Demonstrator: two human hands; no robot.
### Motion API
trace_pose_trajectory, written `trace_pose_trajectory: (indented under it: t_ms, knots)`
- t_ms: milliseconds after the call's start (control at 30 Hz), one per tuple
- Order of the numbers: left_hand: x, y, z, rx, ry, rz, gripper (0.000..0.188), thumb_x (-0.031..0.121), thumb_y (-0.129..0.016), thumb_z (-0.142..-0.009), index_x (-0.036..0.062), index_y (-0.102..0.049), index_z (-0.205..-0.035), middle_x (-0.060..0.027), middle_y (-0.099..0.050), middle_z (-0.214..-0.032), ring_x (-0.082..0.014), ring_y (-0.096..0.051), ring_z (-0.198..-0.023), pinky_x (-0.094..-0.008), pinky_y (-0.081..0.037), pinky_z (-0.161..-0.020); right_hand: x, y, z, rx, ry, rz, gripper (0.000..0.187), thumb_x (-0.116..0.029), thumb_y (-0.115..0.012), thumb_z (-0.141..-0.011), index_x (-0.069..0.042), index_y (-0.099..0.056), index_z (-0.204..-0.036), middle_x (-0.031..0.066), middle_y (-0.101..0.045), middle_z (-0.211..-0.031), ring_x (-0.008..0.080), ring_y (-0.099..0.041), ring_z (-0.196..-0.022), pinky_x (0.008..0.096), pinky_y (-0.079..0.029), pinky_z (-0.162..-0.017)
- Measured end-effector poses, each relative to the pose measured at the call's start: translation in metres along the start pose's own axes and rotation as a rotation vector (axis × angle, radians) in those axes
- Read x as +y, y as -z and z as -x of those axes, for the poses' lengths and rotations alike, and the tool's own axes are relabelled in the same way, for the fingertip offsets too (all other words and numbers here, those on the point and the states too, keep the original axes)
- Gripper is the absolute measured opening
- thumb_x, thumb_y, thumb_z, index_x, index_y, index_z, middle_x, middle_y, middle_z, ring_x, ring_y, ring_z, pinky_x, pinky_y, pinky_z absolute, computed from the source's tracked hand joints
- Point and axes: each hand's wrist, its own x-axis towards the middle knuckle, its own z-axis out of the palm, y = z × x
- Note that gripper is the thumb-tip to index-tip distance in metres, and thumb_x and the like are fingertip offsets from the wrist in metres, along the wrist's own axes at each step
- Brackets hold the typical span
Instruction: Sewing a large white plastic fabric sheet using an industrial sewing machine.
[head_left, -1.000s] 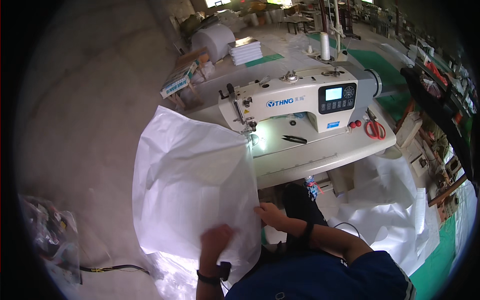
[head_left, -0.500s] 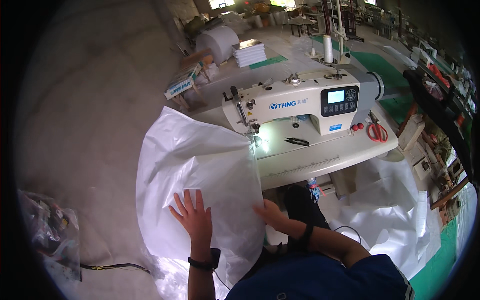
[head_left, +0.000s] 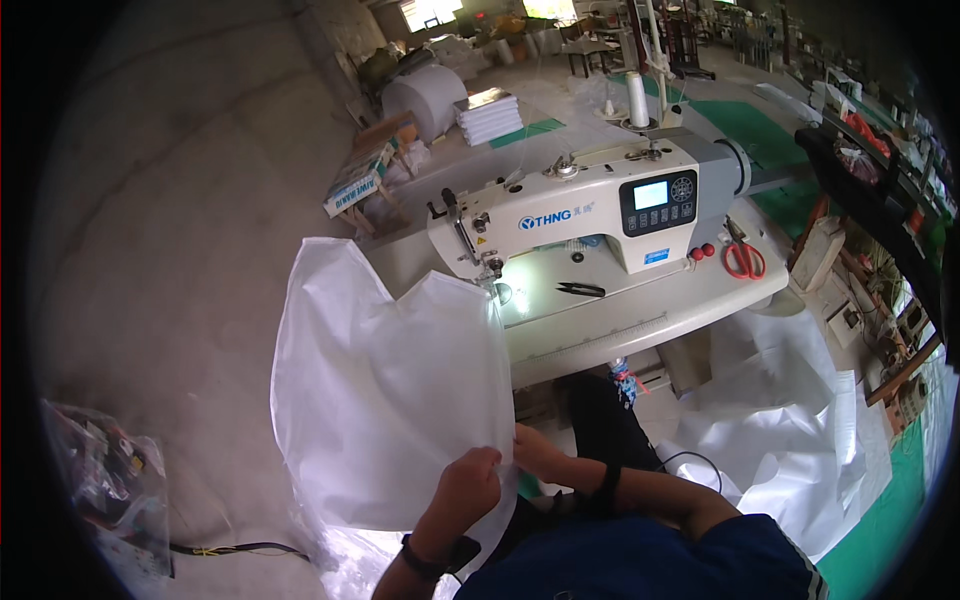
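A large white plastic-looking sheet (head_left: 390, 390) hangs over the left end of the sewing machine (head_left: 560, 215). Its upper right edge reaches the lit needle area, where the presser foot is too small to make out clearly. My left hand (head_left: 470, 490) is closed on the sheet's right edge, low down near my lap. Just right of it, my right hand (head_left: 540, 452) grips the same edge, its fingertips partly hidden by the sheet. The sheet's top dips in a notch beside the machine head.
Black thread snips (head_left: 580, 290) and red-handled scissors (head_left: 742, 258) lie on the machine bed. A thread cone (head_left: 637, 100) stands behind. More white sheeting (head_left: 760, 430) is heaped at the right. A clear bag (head_left: 115, 480) and a black cable (head_left: 240, 548) lie on the left floor.
My left hand has gone from lying spread on the sheet to gripping its right edge beside my right hand. The sheet's top has sagged into a notch. The view has shifted slightly.
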Motion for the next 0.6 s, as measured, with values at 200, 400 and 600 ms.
trace_pose_trajectory:
  t_ms: [200, 400, 600]
  knots:
    - [0.011, -0.015, 0.001, 0.009, 0.222, -0.115, 0.028, 0.013, -0.055, -0.081, 0.0027, -0.055, -0.108, -0.0173, -0.061, -0.078, -0.0368, -0.060, -0.076, -0.0425, -0.050, -0.071, -0.019, 0.011, 0.032, -0.098, -0.151, -0.078, 0.027, -0.011, -0.041, -0.088, 0.000, -0.056, -0.107, 0.0097, -0.060, -0.091, 0.0167, -0.060, -0.076, 0.0299, -0.050, -0.063]
    - [-0.003, -0.025, -0.001, -0.123, -0.036, -0.235, 0.021, 0.020, -0.055, -0.081, 0.0027, -0.058, -0.091, -0.0162, -0.061, -0.073, -0.0336, -0.061, -0.073, -0.0451, -0.049, -0.068, -0.030, 0.011, 0.053, -0.176, -0.107, 0.416, 0.024, -0.018, -0.041, -0.091, 0.001, -0.052, -0.100, 0.0132, -0.062, -0.075, 0.0263, -0.066, -0.064, 0.0330, -0.054, -0.054]
    - [-0.009, -0.031, -0.030, -0.248, 0.348, 0.176, 0.028, 0.029, -0.057, -0.081, 0.0007, -0.056, -0.084, -0.0221, -0.060, -0.074, -0.0392, -0.060, -0.073, -0.0452, -0.047, -0.066, -0.053, 0.014, 0.064, -0.223, -0.271, 0.500, 0.030, -0.024, -0.040, -0.092, 0.002, -0.054, -0.090, 0.0136, -0.063, -0.070, 0.0238, -0.065, -0.057, 0.0339, -0.053, -0.052]
